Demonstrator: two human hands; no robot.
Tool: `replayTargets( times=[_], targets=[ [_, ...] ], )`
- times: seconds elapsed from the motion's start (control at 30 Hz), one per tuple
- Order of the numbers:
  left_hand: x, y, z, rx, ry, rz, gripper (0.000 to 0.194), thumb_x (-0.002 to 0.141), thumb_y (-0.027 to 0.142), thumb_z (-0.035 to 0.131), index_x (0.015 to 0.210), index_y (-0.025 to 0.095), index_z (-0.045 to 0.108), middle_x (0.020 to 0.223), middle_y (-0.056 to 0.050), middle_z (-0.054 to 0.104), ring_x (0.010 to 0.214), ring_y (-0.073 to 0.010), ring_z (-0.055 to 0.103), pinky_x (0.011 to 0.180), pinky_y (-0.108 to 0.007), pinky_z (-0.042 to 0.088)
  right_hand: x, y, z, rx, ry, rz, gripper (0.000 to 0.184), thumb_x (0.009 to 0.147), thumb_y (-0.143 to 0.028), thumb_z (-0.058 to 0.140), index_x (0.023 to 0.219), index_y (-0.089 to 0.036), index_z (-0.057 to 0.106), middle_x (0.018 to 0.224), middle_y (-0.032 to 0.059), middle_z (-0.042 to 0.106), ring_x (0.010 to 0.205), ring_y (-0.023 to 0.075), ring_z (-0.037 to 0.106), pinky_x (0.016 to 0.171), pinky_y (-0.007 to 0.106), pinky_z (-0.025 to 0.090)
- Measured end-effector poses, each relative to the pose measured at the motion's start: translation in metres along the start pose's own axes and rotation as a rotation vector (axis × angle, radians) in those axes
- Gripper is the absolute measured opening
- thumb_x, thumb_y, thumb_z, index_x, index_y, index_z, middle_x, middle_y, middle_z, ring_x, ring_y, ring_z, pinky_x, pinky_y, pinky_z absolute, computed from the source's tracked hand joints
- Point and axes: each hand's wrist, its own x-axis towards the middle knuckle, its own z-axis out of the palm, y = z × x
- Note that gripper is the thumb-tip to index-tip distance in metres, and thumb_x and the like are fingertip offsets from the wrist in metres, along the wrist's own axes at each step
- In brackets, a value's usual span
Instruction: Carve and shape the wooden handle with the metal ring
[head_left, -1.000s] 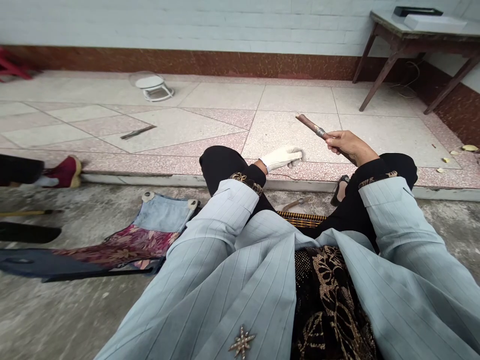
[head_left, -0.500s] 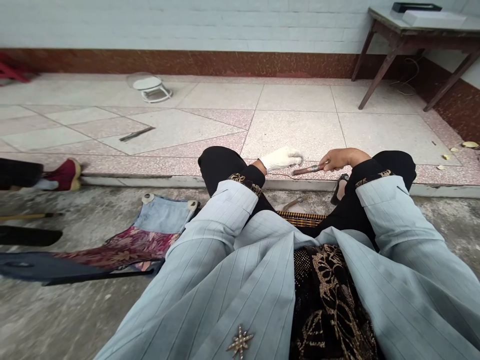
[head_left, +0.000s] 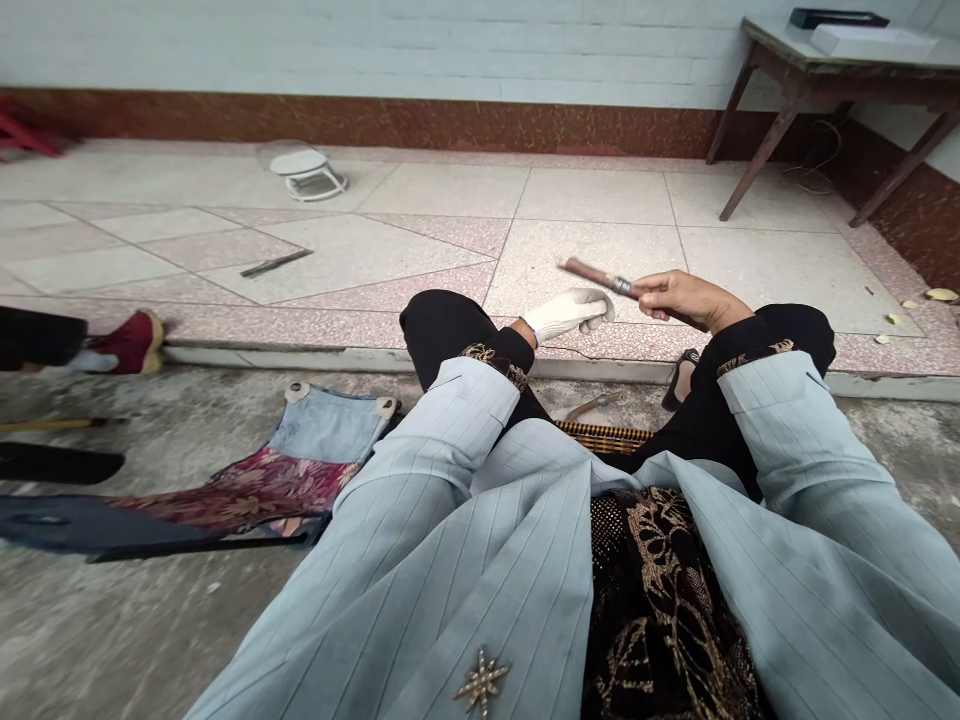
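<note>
Clock centred on mid-view, 12 = far side

Gripping brown stick [head_left: 589, 272] at 2 o'clock, by its near end, in bare right hand [head_left: 686, 298] between 2 and 3; with fingers clenched round it. Pointing its free end toward 10, with silvery band [head_left: 621, 286] just ahead of the fingertips. Seen against tiled floor [head_left: 420, 185]

Holding white-gloved left hand [head_left: 574, 312] also at 2, just below the stick, with fingers curled inward. Can't tell if anything pinched inside, nor if touching the stick

Lying below the hands, between 3 and 4: curved brown piece [head_left: 596, 404], near woven black-and-yellow edge [head_left: 604, 437] at 4. Showing at 3, partly covered: black shoe [head_left: 691, 358]

Lying on the tiles between 9 and 10: narrow dark strip [head_left: 277, 263]. Standing beyond, at 10: white stool [head_left: 300, 163]

Standing far out at 2: wooden table [head_left: 784, 45], carrying white box [head_left: 877, 44] and flat black item [head_left: 836, 18]. Scattered at 3, near the edge: pale yellow scraps [head_left: 940, 294]

Reaching in at 9: another person's red shoe [head_left: 133, 345]. Spread at 8 on grey concrete [head_left: 187, 620]: denim-and-floral fabric piece [head_left: 247, 490]
</note>
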Motion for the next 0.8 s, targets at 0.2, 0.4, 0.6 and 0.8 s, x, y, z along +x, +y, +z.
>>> replayTargets(
  times=[0.2,0.4,0.6,0.8],
  targets=[
    [0.001,-0.005,0.001,0.026,0.044,-0.065,0.021,0.094,0.031,0.055,0.088,0.016,0.067,0.061,-0.002,0.055,0.055,-0.0097,0.048,0.054,-0.023,0.039,0.006,0.005,-0.013,0.037,0.519,0.035,0.034,0.091,-0.018,0.058,0.124,-0.010,0.063,0.066,-0.0010,0.051,0.052,0.0080,0.042,0.047,0.021,0.033],
    [-0.004,0.000,-0.001,0.093,0.052,-0.080,0.015,0.092,0.025,0.058,0.089,0.015,0.069,0.059,0.000,0.057,0.055,-0.0082,0.046,0.058,-0.022,0.041,0.015,0.019,-0.019,-0.619,0.518,0.305,0.036,0.086,-0.021,0.065,0.121,-0.015,0.072,0.076,0.0054,0.064,0.059,0.0122,0.052,0.058,0.027,0.040],
    [-0.005,0.005,-0.002,0.177,0.103,-0.048,0.017,0.091,0.020,0.053,0.084,0.013,0.068,0.060,-0.001,0.058,0.053,-0.0072,0.043,0.054,-0.022,0.037,0.014,0.018,-0.011,-0.812,0.041,0.461,0.036,0.084,-0.022,0.067,0.119,-0.018,0.074,0.078,0.0059,0.066,0.062,0.0136,0.053,0.061,0.028,0.039],
    [0.001,-0.004,-0.007,0.181,0.047,-0.022,0.019,0.087,0.026,0.054,0.084,0.014,0.068,0.064,-0.001,0.056,0.054,-0.0078,0.045,0.053,-0.021,0.035,0.009,0.024,-0.010,-0.561,-0.351,0.411,0.048,0.076,-0.036,0.077,0.121,-0.019,0.073,0.074,0.0035,0.066,0.057,0.0111,0.044,0.058,0.027,0.037]
  ],
)
